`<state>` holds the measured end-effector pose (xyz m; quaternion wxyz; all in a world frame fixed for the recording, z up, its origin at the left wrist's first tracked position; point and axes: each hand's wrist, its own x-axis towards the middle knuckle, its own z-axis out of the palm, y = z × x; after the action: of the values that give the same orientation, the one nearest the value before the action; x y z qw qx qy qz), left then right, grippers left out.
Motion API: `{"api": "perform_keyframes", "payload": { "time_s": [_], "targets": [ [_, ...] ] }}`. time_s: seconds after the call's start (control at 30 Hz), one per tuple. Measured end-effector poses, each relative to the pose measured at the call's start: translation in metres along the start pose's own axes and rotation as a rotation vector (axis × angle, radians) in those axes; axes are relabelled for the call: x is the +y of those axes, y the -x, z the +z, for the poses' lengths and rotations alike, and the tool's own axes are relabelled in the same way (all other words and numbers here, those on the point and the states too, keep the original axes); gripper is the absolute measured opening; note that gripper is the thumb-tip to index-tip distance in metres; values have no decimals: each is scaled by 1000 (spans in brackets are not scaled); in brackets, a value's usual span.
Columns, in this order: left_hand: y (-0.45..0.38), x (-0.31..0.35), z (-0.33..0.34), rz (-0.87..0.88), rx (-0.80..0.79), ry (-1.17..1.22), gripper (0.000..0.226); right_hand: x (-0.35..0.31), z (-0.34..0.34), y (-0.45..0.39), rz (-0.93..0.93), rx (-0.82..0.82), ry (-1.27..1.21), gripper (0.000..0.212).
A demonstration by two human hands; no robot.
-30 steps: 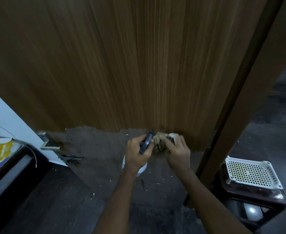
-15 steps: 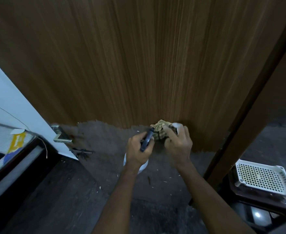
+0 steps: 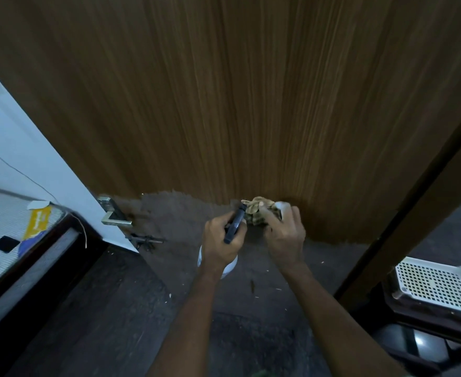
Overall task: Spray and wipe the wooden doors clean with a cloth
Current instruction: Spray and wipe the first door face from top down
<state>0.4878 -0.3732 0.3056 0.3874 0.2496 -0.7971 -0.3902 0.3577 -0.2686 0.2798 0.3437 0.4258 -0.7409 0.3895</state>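
Observation:
A tall brown wooden door [image 3: 251,99] fills the upper part of the view. My left hand [image 3: 221,240] grips a spray bottle with a dark trigger head [image 3: 234,224] and a white body [image 3: 228,263] showing below the fist. The nozzle points at a crumpled beige checked cloth [image 3: 256,210]. My right hand [image 3: 283,238] holds that cloth, bunched at the fingertips, right in front of the door's lower edge. A white bit [image 3: 282,205] shows beyond the right fingers; what it is cannot be told.
A metal door handle [image 3: 112,216] sticks out at the door's left edge, beside a white wall [image 3: 33,159]. A bed or mattress with a yellow packet [image 3: 37,220] lies at the left. A white perforated basket [image 3: 438,287] sits on a dark stool at the right. Small debris dots the dark floor [image 3: 115,308].
The view has shifted right and slightly up, so the door handle and bed slid rightward. Both hands stay together at the door's foot, with the cloth raised a little toward the nozzle.

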Motion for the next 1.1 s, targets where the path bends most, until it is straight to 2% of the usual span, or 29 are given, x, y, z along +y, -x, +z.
{"api": "perform_keyframes", "payload": {
  "time_s": [0.07, 0.13, 0.2, 0.3, 0.37, 0.4, 0.47, 0.53, 0.57, 0.6, 0.73, 0.77, 0.83, 0.9, 0.97, 1.03, 1.1],
  "targets": [
    [-1, -1, -8, 6, -11, -3, 38, -3, 15, 29, -28, -225, 23, 14],
    [-2, -4, -14, 12, -27, -8, 37, -4, 22, 46, 4, -353, 25, 15],
    [-2, -9, -21, 6, -27, -9, 38, -13, 20, 34, 19, -281, -16, 9],
    [-4, -20, -29, 6, -34, -12, 40, -34, 13, -7, 71, 9, -36, 32],
    [-4, -24, -33, 2, -52, -12, 40, -42, 17, -19, 76, 94, -28, 36],
    [-5, -26, -35, 0, -54, -11, 40, -43, 23, -14, 58, 80, -11, 31],
    [-8, -29, -41, -5, -58, -11, 38, -44, 38, 10, 19, -100, 22, 15],
    [-11, -30, -48, 9, -77, -16, 36, -45, 47, 35, 20, -284, 46, 14],
    [-12, -31, -51, 18, -88, -15, 35, -46, 47, 37, 30, -318, 39, 11],
    [-14, -32, -54, 25, -90, -12, 36, -50, 45, 32, 26, -290, 19, 6],
    [-19, -44, -63, 11, -103, -19, 37, -70, 33, -17, 104, 65, 3, 30],
    [-19, -45, -63, 5, -106, -22, 37, -71, 34, -22, 110, 113, 17, 35],
    [-21, -46, -67, 4, -104, -23, 39, -73, 43, -13, 76, 44, 35, 26],
    [-24, -46, -72, 14, -118, -22, 38, -72, 57, 16, 45, -193, 58, 12],
    [-25, -47, -77, 18, -150, -29, 36, -72, 65, 38, 96, -378, 75, 16],
    [-27, -49, -84, 17, -144, -39, 37, -83, 63, 29, 143, -315, 22, 17],
    [-30, -54, -93, 22, -120, -53, 39, -98, 60, 1, 149, -123, -21, 23]
  ]
}}
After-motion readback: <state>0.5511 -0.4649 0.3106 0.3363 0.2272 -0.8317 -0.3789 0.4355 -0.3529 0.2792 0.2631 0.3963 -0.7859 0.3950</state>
